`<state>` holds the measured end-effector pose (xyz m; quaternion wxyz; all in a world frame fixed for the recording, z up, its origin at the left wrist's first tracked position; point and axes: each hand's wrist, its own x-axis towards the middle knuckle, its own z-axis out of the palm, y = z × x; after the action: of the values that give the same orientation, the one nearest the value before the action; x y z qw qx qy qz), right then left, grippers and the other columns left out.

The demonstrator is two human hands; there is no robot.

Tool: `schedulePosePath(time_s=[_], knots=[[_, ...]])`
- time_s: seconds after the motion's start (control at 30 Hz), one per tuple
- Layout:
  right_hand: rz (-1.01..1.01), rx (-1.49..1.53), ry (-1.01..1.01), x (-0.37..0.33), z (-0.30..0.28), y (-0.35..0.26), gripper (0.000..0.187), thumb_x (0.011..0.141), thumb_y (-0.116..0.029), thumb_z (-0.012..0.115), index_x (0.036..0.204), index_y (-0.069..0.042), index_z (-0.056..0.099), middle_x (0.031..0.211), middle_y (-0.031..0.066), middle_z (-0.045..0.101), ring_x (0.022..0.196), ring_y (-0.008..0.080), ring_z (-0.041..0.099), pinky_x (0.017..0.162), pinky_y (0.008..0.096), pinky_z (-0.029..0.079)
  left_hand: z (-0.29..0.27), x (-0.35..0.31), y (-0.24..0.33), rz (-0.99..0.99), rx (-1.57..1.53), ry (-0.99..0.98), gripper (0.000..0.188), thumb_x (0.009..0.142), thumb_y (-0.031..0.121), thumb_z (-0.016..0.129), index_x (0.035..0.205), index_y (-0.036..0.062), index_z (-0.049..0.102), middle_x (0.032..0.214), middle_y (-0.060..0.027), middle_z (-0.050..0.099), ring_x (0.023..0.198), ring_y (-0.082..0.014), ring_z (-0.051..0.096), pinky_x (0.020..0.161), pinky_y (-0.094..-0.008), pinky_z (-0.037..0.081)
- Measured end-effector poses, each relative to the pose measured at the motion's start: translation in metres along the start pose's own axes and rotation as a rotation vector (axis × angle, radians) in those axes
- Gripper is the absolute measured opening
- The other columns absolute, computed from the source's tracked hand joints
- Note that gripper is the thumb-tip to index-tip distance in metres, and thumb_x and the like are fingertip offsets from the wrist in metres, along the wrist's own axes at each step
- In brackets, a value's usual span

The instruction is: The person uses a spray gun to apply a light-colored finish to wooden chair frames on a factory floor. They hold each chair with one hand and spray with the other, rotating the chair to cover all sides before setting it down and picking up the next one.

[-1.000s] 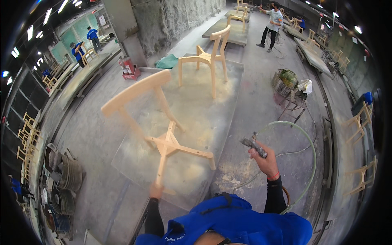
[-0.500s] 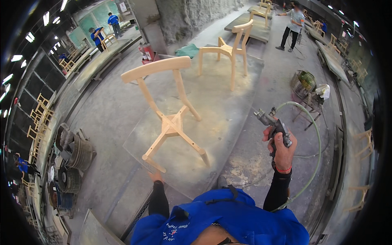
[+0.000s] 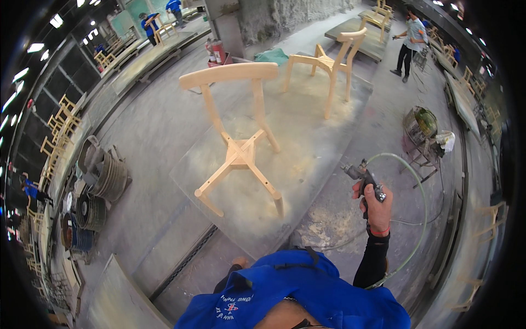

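My right hand (image 3: 379,207) is wrapped round the grip of a metal spray gun (image 3: 366,179), which points to the left. A pale green hose (image 3: 424,203) loops from the gun back toward my arm. My left hand (image 3: 240,262) is low by my body, near the front edge of a flat board (image 3: 235,230); its fingers are too small and partly hidden to make out. On the board stands a bare wooden chair frame (image 3: 240,156) with a curved backrest and crossed seat rails. Behind it, to the right, is a second wooden chair frame (image 3: 331,64).
Stacked metal buckets (image 3: 107,172) stand on the left. To the right, a pot (image 3: 421,122) rests on a small stand. Red fire extinguishers (image 3: 218,51) and a green cloth (image 3: 272,57) lie beyond the board. A person (image 3: 411,44) stands at the far right; others work at the far left.
My left hand has drawn back from the near chair leg toward my body. The near chair has turned slightly. The view has shifted, and the spray gun stays in my right hand.
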<state>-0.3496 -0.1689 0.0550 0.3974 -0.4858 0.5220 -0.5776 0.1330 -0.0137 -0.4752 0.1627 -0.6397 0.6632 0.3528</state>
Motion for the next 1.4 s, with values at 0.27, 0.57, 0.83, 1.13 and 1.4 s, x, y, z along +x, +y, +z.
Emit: schedulePosePath(time_s=[0.27, 0.57, 0.83, 1.13, 1.4], knots=[[0.169, -0.150, 0.077, -0.021, -0.009, 0.028, 0.030, 0.104, -0.028, 0.063, 0.113, 0.000, 0.070, 0.083, 0.0040, 0.071, 0.061, 0.0037, 0.056, 0.047, 0.0206, 0.037, -0.076, 0.047, 0.025, 0.192, -0.085, 0.556, 0.036, 0.095, 0.043, 0.067, 0.113, 0.0136, 0.074, 0.102, -0.0184, 0.072, 0.086, -0.0345, 0.072, 0.080, -0.0418, 0.060], [0.169, -0.347, 0.118, -0.062, -0.031, 0.012, 0.029, 0.103, -0.031, 0.065, 0.108, -0.003, 0.072, 0.081, 0.0035, 0.069, 0.055, 0.0071, 0.050, 0.043, 0.0236, 0.033, -0.234, 0.102, 0.216, 0.137, -0.824, 0.807, 0.101, 0.089, 0.067, 0.069, 0.148, -0.0107, 0.044, 0.135, -0.0363, 0.060, 0.124, -0.0406, 0.063, 0.106, -0.0435, 0.050], [0.136, -0.339, 0.025, -0.031, -0.032, 0.040, 0.035, 0.102, -0.039, 0.067, 0.104, -0.005, 0.075, 0.077, 0.0028, 0.069, 0.054, 0.0068, 0.046, 0.049, 0.0269, 0.035, -0.270, 0.068, 0.272, 0.126, -1.017, 0.644, 0.089, 0.085, 0.045, 0.077, 0.147, -0.0060, 0.039, 0.116, -0.0333, 0.067, 0.110, -0.0447, 0.067, 0.094, -0.0490, 0.054], [0.326, -0.338, -0.407, 0.077, -0.064, 0.046, 0.035, 0.104, -0.034, 0.062, 0.112, -0.002, 0.073, 0.080, 0.0050, 0.069, 0.050, 0.0066, 0.048, 0.042, 0.0246, 0.035, -0.265, 0.082, 0.316, -0.300, -1.112, 0.802, 0.079, 0.084, 0.034, 0.072, 0.150, 0.0026, 0.040, 0.109, -0.0283, 0.070, 0.103, -0.0440, 0.069, 0.088, -0.0517, 0.055], [0.241, -0.304, -0.589, 0.160, -0.095, 0.063, 0.033, 0.105, -0.032, 0.061, 0.115, -0.003, 0.071, 0.082, 0.0060, 0.069, 0.050, 0.0060, 0.048, 0.042, 0.0240, 0.034, -0.269, 0.078, 0.334, -0.475, -1.108, 0.874, 0.051, 0.083, 0.024, 0.065, 0.132, 0.0117, 0.060, 0.111, -0.0199, 0.073, 0.105, -0.0400, 0.070, 0.091, -0.0524, 0.054]])
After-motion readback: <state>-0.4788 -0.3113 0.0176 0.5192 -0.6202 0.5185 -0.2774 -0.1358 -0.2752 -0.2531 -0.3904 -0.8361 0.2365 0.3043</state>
